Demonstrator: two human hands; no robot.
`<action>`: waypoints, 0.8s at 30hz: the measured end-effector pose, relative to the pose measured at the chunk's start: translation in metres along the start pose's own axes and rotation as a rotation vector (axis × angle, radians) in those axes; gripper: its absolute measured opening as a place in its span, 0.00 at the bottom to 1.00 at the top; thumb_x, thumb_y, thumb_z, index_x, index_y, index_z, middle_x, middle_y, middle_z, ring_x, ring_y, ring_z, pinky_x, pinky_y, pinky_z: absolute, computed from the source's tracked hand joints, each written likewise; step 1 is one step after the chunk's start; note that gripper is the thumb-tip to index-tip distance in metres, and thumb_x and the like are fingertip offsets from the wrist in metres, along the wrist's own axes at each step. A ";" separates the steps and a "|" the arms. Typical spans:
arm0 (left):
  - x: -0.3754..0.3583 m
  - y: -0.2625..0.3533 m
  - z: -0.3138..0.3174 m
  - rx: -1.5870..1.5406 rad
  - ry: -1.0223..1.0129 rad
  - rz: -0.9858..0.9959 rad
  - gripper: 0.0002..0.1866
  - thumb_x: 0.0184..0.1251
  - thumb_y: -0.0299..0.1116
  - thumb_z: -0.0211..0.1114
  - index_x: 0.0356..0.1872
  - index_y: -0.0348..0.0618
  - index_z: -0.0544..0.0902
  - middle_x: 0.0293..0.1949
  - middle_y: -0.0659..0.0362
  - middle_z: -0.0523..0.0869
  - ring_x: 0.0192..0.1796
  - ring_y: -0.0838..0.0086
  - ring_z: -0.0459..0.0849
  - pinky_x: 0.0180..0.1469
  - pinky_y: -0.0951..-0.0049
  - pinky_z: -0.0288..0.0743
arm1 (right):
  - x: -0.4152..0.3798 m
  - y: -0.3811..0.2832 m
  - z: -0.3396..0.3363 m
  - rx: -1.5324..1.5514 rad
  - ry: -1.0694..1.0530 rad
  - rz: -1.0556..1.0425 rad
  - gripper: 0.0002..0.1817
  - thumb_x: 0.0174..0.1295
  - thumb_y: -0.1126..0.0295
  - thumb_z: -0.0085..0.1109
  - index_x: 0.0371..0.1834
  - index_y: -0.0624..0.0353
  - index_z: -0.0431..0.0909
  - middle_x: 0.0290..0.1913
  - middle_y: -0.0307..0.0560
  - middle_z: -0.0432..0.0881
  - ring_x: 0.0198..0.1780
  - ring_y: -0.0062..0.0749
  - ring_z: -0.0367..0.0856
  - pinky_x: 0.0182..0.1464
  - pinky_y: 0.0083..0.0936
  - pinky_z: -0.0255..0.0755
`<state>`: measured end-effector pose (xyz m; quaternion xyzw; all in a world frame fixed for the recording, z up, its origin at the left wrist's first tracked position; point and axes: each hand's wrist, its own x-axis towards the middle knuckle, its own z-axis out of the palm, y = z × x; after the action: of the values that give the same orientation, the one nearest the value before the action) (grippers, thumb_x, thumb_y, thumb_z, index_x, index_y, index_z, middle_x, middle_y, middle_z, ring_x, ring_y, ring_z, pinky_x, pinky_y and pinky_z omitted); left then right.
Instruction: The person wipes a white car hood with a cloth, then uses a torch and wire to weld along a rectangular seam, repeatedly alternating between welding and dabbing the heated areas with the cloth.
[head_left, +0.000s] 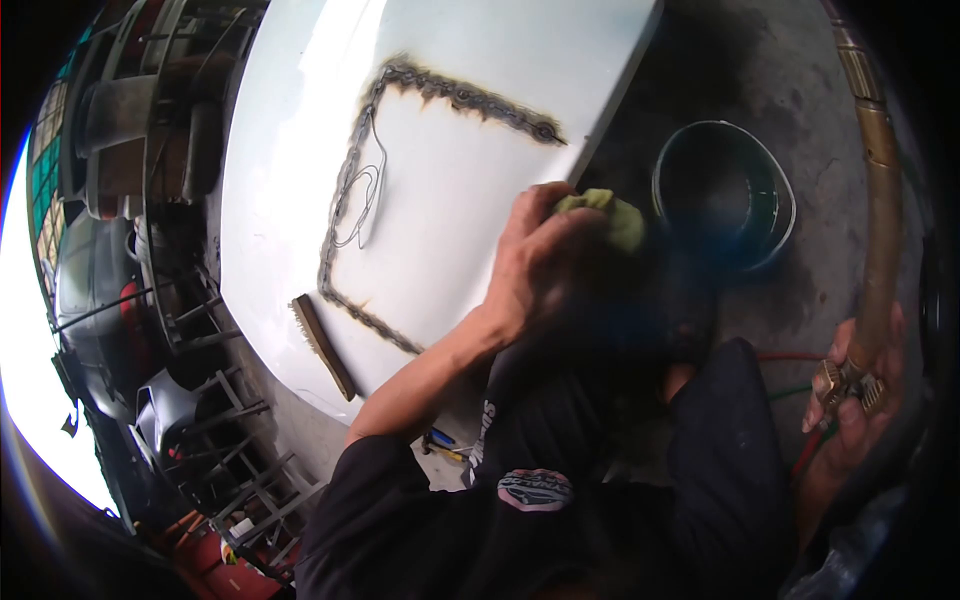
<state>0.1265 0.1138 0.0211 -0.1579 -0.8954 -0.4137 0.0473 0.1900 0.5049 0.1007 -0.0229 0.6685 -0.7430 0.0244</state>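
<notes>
My left hand (pixel 535 250) is closed on a crumpled yellow-green cloth (pixel 615 220) at the right edge of a white panel (pixel 440 190). At the far right, my right hand (pixel 850 400) grips a brass torch (pixel 878 200) by its valve end, with the tube pointing up and away. Burnt weld seams (pixel 470 98) form a three-sided outline on the panel. A coil of thin wire (pixel 368 200) lies across the left seam. Near the panel's lower left edge rests a wooden wire brush (pixel 325 350).
A round bucket (pixel 770 240) stands on the grey floor right of the panel. Red and green hoses run from the torch valves. Metal racks (pixel 150 200) and a dark car (pixel 90 290) are at the left. Tools with blue and yellow handles lie below the panel.
</notes>
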 end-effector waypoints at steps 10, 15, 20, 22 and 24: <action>-0.002 -0.016 -0.005 0.055 0.128 -0.093 0.21 0.64 0.16 0.67 0.56 0.47 0.89 0.60 0.42 0.80 0.59 0.45 0.82 0.58 0.52 0.81 | 0.002 -0.004 0.008 -0.052 0.079 0.023 0.55 0.64 0.55 0.76 0.89 0.59 0.52 0.48 0.57 0.75 0.27 0.24 0.82 0.22 0.14 0.80; 0.012 -0.035 0.011 0.362 0.136 0.188 0.26 0.59 0.20 0.69 0.59 0.53 0.89 0.61 0.43 0.79 0.55 0.46 0.80 0.55 0.53 0.82 | 0.001 0.004 0.003 -0.043 0.048 -0.004 0.51 0.67 0.58 0.67 0.88 0.64 0.49 0.47 0.54 0.73 0.30 0.19 0.81 0.20 0.12 0.80; 0.041 -0.115 -0.005 0.486 -0.152 0.405 0.27 0.60 0.32 0.68 0.63 0.49 0.87 0.66 0.43 0.77 0.61 0.47 0.78 0.61 0.51 0.80 | 0.003 0.001 0.002 -0.063 0.016 0.000 0.52 0.67 0.57 0.69 0.88 0.63 0.50 0.48 0.55 0.73 0.28 0.19 0.80 0.20 0.13 0.79; 0.082 -0.144 -0.046 0.519 0.018 0.443 0.22 0.62 0.30 0.68 0.59 0.51 0.89 0.60 0.45 0.81 0.56 0.47 0.79 0.58 0.53 0.81 | 0.002 -0.001 0.004 -0.091 0.029 -0.011 0.52 0.67 0.57 0.69 0.88 0.63 0.50 0.49 0.55 0.74 0.27 0.19 0.79 0.20 0.13 0.79; 0.122 -0.187 -0.098 0.844 0.077 0.124 0.11 0.72 0.30 0.67 0.51 0.45 0.90 0.49 0.47 0.83 0.50 0.52 0.79 0.53 0.51 0.82 | 0.002 -0.006 0.007 -0.059 0.089 0.048 0.53 0.63 0.56 0.74 0.88 0.61 0.55 0.46 0.55 0.76 0.25 0.23 0.82 0.21 0.13 0.79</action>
<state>-0.0530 -0.0440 -0.0244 -0.1625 -0.9726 -0.0132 0.1660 0.1888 0.4981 0.1073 0.0252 0.6910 -0.7223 0.0118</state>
